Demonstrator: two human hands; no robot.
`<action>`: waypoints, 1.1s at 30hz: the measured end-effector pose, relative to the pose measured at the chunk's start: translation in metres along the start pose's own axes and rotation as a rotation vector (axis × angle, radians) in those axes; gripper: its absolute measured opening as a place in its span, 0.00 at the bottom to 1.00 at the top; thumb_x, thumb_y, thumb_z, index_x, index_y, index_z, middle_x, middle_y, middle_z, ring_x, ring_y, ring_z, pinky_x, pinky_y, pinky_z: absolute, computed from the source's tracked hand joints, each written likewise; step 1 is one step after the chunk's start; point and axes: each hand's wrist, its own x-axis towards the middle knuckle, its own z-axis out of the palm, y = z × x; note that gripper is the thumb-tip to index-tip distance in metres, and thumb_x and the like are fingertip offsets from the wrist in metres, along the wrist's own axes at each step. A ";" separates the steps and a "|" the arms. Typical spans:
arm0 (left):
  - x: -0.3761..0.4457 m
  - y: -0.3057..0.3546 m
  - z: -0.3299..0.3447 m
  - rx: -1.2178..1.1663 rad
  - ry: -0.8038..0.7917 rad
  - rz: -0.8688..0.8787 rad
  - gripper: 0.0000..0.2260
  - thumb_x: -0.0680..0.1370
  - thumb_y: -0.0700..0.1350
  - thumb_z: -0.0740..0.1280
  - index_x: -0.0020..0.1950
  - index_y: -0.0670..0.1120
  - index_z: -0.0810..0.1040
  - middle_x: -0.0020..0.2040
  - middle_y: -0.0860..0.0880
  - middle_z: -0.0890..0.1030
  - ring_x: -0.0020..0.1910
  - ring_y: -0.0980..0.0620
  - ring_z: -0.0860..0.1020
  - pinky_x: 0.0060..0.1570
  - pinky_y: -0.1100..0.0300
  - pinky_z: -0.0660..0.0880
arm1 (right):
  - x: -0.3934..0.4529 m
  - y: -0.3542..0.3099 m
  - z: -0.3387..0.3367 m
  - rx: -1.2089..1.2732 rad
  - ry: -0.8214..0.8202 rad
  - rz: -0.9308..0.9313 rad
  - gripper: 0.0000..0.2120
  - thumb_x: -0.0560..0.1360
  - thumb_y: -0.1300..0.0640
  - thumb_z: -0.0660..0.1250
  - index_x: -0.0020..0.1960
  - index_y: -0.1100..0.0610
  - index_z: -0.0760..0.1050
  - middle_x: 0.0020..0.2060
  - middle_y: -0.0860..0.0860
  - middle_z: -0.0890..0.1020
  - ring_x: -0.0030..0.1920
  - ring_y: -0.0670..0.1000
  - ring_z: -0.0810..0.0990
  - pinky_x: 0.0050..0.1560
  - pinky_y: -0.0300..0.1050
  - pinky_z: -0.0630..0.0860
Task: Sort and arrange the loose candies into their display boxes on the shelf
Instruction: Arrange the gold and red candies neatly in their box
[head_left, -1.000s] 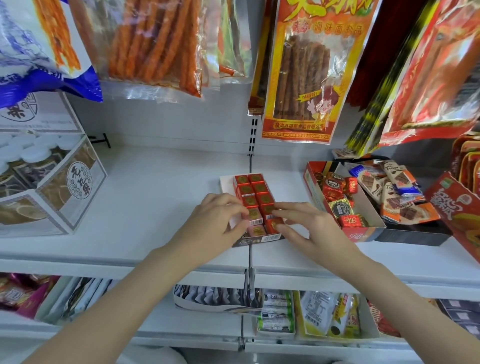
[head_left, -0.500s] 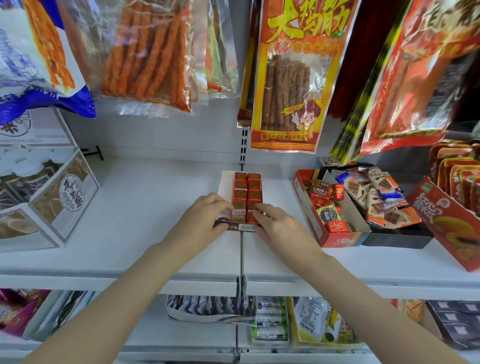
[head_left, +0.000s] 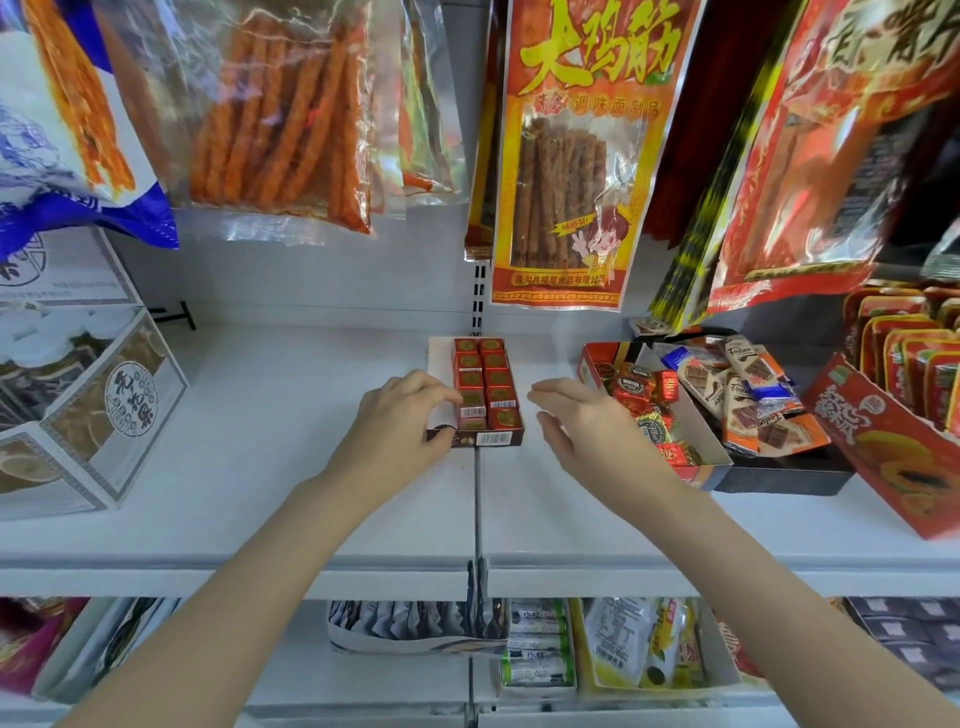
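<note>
Center frame: small display box (head_left: 475, 438) neatly packed with red candy cubes (head_left: 484, 381), left hand (head_left: 400, 434) gripping its corner, right hand (head_left: 587, 428) spread, hovering alongside. Mixed candies (head_left: 649, 410) at right still jumbled.

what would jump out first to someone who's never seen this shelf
First, the two hands at the centre: the left hand holds a small display box of neatly rowed red candies, while the right hand hovers open beside it. Overhead, a big red snack bag hangs; to the right sits an open box of mixed candies.
</note>
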 end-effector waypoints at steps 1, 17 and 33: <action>-0.002 0.002 -0.002 0.005 0.003 -0.011 0.13 0.76 0.42 0.64 0.61 0.48 0.76 0.59 0.50 0.74 0.59 0.49 0.71 0.62 0.55 0.64 | -0.004 0.002 -0.010 -0.015 0.032 -0.012 0.13 0.75 0.65 0.62 0.58 0.64 0.76 0.56 0.57 0.80 0.53 0.56 0.80 0.57 0.45 0.75; -0.006 0.096 0.052 -0.124 -0.094 0.258 0.16 0.77 0.42 0.61 0.65 0.47 0.71 0.61 0.51 0.72 0.62 0.53 0.69 0.60 0.63 0.63 | -0.083 0.076 -0.044 -0.052 -0.150 0.018 0.07 0.67 0.68 0.69 0.45 0.64 0.76 0.46 0.62 0.79 0.40 0.58 0.78 0.42 0.37 0.69; -0.017 0.083 0.039 -0.304 -0.042 0.239 0.06 0.75 0.37 0.64 0.45 0.48 0.77 0.42 0.59 0.76 0.46 0.62 0.74 0.45 0.74 0.69 | -0.093 0.041 -0.058 0.143 -0.223 0.026 0.07 0.74 0.59 0.66 0.51 0.57 0.80 0.44 0.49 0.80 0.43 0.44 0.77 0.46 0.29 0.70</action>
